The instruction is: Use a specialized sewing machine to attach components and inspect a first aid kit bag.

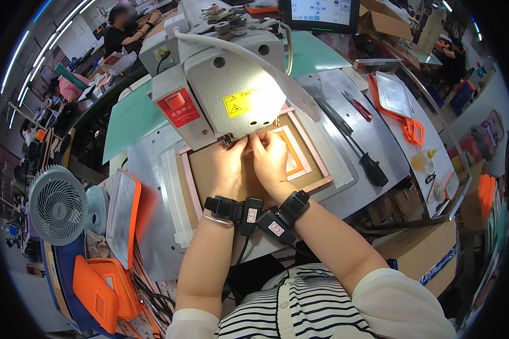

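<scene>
A grey sewing machine head (220,85) with a bright lamp stands over a brown template board (260,181) edged with pink strips. An orange rectangle in a pale frame (291,158) lies on the board's right part. Under the machine head, my left hand (226,161) is closed, its thumb and fingers at a dark metal part beside the needle area. My right hand (268,158) is pinched just beside it; what either holds is too small to make out. Both wrists wear black strapped devices.
A screwdriver (373,169) and red-handled cutter (361,110) lie right; trays (390,96) and a bottle (423,161) beyond. Left are a fan (59,203), an orange-edged tray (121,214) and orange cases (96,294). A cardboard box (418,254) is lower right. Co-workers (121,34) sit behind.
</scene>
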{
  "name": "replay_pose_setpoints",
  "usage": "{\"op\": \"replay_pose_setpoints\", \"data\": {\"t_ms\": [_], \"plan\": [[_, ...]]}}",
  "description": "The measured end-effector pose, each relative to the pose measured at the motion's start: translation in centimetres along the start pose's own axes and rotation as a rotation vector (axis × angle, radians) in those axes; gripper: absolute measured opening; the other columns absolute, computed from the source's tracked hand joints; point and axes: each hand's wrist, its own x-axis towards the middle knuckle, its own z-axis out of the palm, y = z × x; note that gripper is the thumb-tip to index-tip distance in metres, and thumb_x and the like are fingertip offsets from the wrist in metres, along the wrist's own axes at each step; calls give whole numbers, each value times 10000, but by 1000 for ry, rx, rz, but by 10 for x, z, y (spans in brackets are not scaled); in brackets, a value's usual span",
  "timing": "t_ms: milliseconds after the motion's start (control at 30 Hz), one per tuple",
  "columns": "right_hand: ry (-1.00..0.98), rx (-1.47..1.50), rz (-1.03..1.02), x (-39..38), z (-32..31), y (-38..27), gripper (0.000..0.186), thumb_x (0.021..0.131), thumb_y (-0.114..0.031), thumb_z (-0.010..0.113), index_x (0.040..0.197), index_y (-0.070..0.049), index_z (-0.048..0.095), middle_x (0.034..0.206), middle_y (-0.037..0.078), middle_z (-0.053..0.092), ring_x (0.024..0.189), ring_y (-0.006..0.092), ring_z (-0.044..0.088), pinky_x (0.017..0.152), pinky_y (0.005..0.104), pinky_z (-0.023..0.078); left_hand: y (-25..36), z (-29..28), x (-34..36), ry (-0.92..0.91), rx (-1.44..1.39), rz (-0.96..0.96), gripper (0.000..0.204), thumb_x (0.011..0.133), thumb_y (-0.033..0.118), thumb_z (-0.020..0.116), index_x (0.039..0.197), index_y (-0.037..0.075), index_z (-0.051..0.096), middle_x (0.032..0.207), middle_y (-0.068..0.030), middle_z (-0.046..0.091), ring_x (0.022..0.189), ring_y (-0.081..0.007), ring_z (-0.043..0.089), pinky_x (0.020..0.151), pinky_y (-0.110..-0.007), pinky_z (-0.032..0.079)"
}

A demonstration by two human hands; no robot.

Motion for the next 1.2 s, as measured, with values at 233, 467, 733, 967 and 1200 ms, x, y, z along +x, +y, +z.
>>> {"op": "replay_pose_setpoints", "data": {"t_ms": [233,467,733,967,1200], "plan": [[-22,67,82,1,2,1,235,804,-174,574,736,51,554,774,207,559,721,344,551,684,388,446,-4,-2,3,32,60,-4,131,782,-7,609,905,-51,620,876,-87,644,765,-139,598,709,-245,474],[21,-88,-131,2,3,6,217,801,-143,584,757,69,582,667,135,599,589,174,564,562,301,456,-9,-3,5,39,89,48,123,772,17,622,879,-43,637,849,-66,648,746,-119,582,696,-237,449],[-160,-76,72,3,0,-6,269,818,-194,535,767,68,566,824,252,566,779,403,556,720,425,442,-5,-5,4,63,143,50,151,765,14,616,903,-46,629,872,-74,645,768,-120,575,711,-245,443],[-192,-83,68,8,-8,-4,335,846,-244,501,737,65,571,748,262,572,692,387,572,652,413,448,-4,2,2,36,145,16,143,762,7,616,897,-37,627,871,-64,641,760,-124,572,702,-248,442],[-132,-445,-376,6,-117,-41,189,797,-186,606,764,-1,598,716,153,549,636,316,551,604,386,435,-4,3,3,10,55,-14,128,769,-43,601,897,-42,608,861,-88,641,745,-153,614,698,-246,488]]}}
